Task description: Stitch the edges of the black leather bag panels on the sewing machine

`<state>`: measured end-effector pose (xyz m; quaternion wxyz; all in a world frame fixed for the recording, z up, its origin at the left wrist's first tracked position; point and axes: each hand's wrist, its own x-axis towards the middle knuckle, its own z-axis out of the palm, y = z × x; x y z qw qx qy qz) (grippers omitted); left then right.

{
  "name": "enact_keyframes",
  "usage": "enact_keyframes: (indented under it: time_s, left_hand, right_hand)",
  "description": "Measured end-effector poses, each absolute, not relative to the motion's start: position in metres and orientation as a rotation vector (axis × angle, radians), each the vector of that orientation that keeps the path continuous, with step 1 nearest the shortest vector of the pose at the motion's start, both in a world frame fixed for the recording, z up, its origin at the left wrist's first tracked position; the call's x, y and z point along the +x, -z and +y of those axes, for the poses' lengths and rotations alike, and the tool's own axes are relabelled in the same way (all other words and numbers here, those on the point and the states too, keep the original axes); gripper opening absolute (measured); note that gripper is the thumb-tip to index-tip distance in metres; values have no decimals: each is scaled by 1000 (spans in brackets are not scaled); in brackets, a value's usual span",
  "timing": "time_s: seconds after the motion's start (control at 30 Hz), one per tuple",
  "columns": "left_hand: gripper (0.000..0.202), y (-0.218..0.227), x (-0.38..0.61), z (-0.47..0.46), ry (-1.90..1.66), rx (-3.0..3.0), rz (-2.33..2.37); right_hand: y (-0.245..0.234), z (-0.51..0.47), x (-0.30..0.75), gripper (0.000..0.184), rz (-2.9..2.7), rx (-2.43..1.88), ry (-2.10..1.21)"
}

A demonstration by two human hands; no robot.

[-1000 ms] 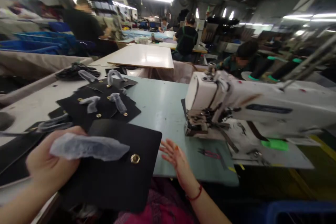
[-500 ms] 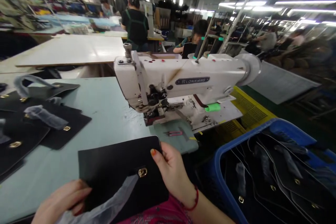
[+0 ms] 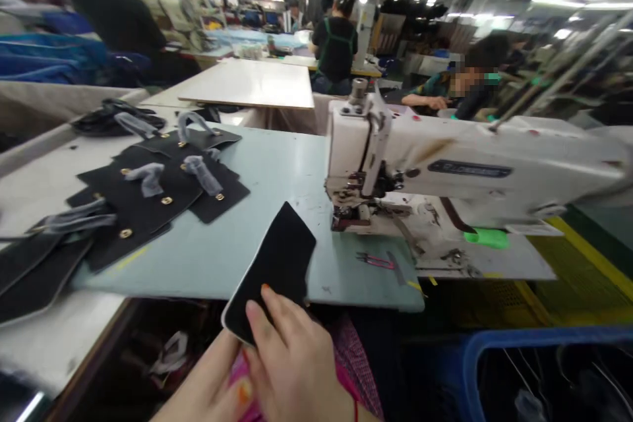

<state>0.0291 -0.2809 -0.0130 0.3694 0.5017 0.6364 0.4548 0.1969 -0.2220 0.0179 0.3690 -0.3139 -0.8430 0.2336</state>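
Note:
My right hand [image 3: 291, 362] is closed on the near end of a black leather panel [image 3: 277, 264], thumb on top. The panel slants up over the front edge of the pale green table [image 3: 277, 171], short of the white sewing machine [image 3: 445, 165]. My left hand [image 3: 212, 389] lies under and beside the right, at the panel's near corner; only part of it shows and its fingers are mostly hidden. A spread of black panels with brass snaps and grey wrapping [image 3: 163, 184] lies on the table to the left.
A blue bin [image 3: 499, 356] holding dark pieces stands at lower right. Small pink snips [image 3: 378, 260] lie on the machine bed near a green tag [image 3: 487, 237]. People work at tables behind. A dark pile [image 3: 111, 120] sits at far left.
The view swung back left. The panel, held flat in my lap with its snap showing, now tilts up over the table edge. My left hand moved in under the right.

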Motion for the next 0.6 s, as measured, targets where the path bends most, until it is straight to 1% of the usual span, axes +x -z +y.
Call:
enact_keyframes:
  time_s: [0.07,0.1,0.13,0.2,0.23,0.3,0.37,0.4,0.43,0.5,0.57,0.6]
  left_hand:
    - [52,10,35,-277,-1299,818,1644]
    - [52,9,36,-272,-1377,576,1588]
    - [51,8,34,-267,-1438,383,1509]
    - [50,5,25,-258,-1495,178,1366]
    - [49,3,20,-256,-1496,133,1326]
    - [47,-2,8,-258,-1478,96,1304]
    - [45,-8,-2,-263,-1462,90,1306]
    - [45,-11,-4,-265,-1455,94,1304]
    - [45,-14,-6,-267,-1445,100,1297]
    - [44,-18,-6,-268,-1414,129,1276]
    - [43,-22,-4,-267,-1380,170,1267]
    - [42,-24,-2,-265,-1368,189,1274]
  right_hand:
    - [-11,-231,176,60,-2291,-765,-679]
    - [-9,-232,170,62,-2348,-727,-747]
    - [-7,-231,167,61,-2394,-668,-817]
    - [-6,-221,171,51,-2418,-598,-880]
    - [-6,-212,177,45,-2380,-609,-853]
    - [-5,-189,195,41,-2210,-774,-679]
    - [-1,-165,217,42,-1970,-1013,-476]
    - [3,-154,229,45,-1841,-1119,-439]
    - [8,-144,240,52,-1729,-1212,-495]
    - [19,-132,260,60,-1554,-1325,-853]
    - [29,-128,274,61,-1394,-1364,-1261]
    - [33,-129,279,59,-1323,-1368,-1388]
